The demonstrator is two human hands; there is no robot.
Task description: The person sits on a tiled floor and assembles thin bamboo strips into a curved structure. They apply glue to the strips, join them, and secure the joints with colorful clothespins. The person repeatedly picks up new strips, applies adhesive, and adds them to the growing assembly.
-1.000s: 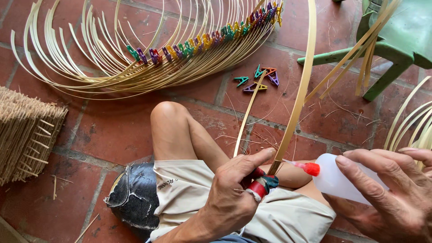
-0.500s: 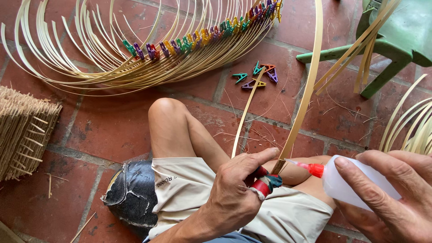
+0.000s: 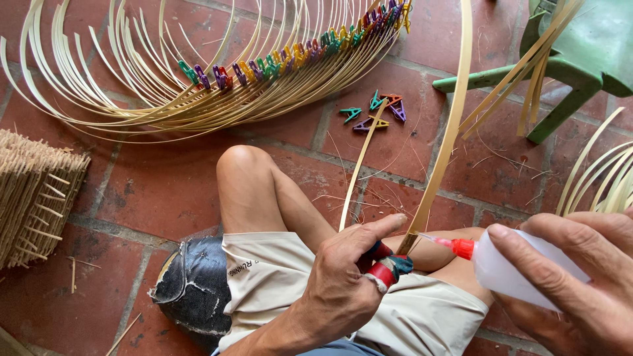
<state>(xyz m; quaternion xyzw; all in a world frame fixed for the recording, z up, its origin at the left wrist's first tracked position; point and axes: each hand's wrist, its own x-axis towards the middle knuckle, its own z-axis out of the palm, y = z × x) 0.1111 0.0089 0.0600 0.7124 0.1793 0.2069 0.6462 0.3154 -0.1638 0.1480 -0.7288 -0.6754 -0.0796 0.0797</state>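
Bamboo strip pinched in left hand | right hand clamped on glue bottle, nozzle at joint | step: gluing | next likely needs a steady squeeze.

Four loose plastic clothes pegs on the red brick floor: two teal, one orange, one purple. One white squeeze bottle with a red nozzle. One green plastic stool. One woven straw bundle. Clipped pegs along the fan of curved bamboo strips: too many to count.
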